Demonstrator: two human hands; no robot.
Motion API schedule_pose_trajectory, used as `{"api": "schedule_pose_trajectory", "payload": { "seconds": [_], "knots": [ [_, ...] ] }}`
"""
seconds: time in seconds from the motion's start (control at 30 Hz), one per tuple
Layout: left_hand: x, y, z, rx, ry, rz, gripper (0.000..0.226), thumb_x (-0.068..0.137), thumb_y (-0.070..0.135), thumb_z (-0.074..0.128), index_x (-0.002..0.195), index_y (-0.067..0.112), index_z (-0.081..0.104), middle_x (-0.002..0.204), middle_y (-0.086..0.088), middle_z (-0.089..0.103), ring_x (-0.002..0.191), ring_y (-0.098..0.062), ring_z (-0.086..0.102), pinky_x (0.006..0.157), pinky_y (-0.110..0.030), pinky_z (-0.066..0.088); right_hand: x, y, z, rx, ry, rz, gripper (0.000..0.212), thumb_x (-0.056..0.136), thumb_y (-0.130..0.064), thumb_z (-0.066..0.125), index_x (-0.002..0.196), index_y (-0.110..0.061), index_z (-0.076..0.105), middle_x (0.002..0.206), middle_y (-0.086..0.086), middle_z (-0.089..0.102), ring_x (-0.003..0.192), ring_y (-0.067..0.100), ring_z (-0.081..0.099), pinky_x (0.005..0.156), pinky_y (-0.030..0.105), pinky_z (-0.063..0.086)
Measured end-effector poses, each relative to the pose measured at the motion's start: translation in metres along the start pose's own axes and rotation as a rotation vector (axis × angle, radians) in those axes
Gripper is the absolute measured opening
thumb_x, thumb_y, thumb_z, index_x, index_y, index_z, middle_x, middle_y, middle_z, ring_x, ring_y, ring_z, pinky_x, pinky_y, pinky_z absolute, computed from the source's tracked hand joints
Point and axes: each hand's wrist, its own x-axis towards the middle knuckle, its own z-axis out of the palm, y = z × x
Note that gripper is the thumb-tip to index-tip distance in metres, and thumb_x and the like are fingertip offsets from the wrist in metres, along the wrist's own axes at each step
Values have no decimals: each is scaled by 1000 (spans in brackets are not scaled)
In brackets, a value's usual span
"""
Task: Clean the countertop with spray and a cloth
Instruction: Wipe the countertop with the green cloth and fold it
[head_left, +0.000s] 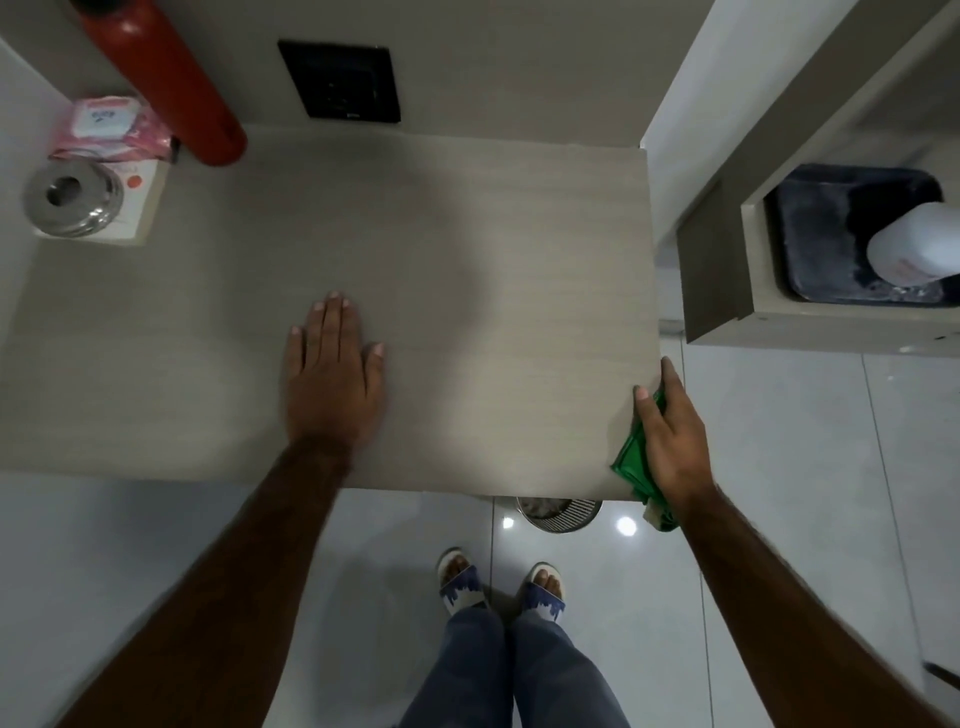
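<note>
The grey desk (467, 260) fills most of the view, its right edge ending at a white wall. Below it lies a glossy tiled floor (779, 467), where the person's sandalled feet stand. To the right, a lower ledge holds a dark tray (810, 244) with a white bottle (914, 244) standing in it. A red cylinder (171, 83) leans over the desk's far left corner, beside a black socket plate (340, 80) on the back wall. Under the desk's front edge a round bin (558, 514) peeks out. The left hand (332, 374) lies flat and open on the desk, fingers together, holding nothing. The right hand (672, 431) is closed over a green cloth (636, 462) at the desk's front right corner, pressing it against the right edge. At the far left sit a steel lid (70, 197) and a pink wipes pack (111, 127).
</note>
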Motion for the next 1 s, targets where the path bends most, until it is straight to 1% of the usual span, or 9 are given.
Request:
{"api": "schedule_pose_trajectory", "payload": {
  "seconds": [0.1,0.27,0.33,0.37,0.47,0.57,0.67,0.8,1.0],
  "knots": [
    [0,0,1,0,1,-3,64,104,41,32,157,6,28,165,-13,28,154,-27,27,126,-48,20,-7,7,1,-6,59,33,53,110,-30,44,160,-28,31,156,-4,50,137,14,53,116,48,47],
    [0,-1,1,-8,7,-3,65,103,42,32,157,6,26,166,-13,27,154,-27,26,126,-48,19,-20,2,11,-241,197,-75,67,104,-1,40,165,-24,22,171,-3,27,148,6,30,121,36,32],
    [-1,-2,2,-10,17,1,64,104,41,32,157,6,27,166,-13,27,154,-27,26,126,-48,19,-25,-8,28,-336,99,-249,80,97,13,40,165,-24,19,174,-2,16,156,13,22,125,39,29],
    [0,-1,2,-7,18,3,64,104,41,32,157,7,27,166,-13,27,154,-27,26,126,-48,19,-30,-17,45,-398,-31,-355,83,95,15,41,165,-25,18,174,-2,13,158,16,18,126,41,27],
    [-1,-3,1,-19,0,1,65,103,43,30,158,7,26,166,-12,26,154,-27,24,126,-48,18,-44,-45,104,-493,-397,-491,65,105,-7,39,164,-28,25,174,-9,5,159,13,6,131,37,15],
    [0,-5,-2,-69,-35,13,68,102,46,29,158,8,25,167,-11,24,155,-26,21,127,-47,15,-47,-61,126,-500,-346,-571,60,108,-33,45,163,-20,26,175,0,12,158,13,10,127,28,1],
    [3,-14,-6,-196,-86,13,70,100,49,29,158,11,28,168,-7,23,156,-24,19,128,-44,12,-40,-52,111,-601,-304,-562,67,109,-56,31,165,-21,17,175,-2,8,161,13,1,129,31,-1],
    [-7,-36,-5,-108,-15,17,65,101,49,32,156,14,33,166,-8,28,153,-28,27,124,-46,20,-26,-37,94,-921,-211,-547,75,108,-60,20,166,-14,10,176,5,3,163,21,-3,132,50,8],
    [-10,-38,0,-44,14,0,63,102,49,34,157,18,30,167,-5,26,154,-24,26,125,-48,20,36,-50,80,-897,-100,-456,75,106,-60,19,166,-16,11,176,6,3,163,23,-1,132,52,6]
  ]
}}
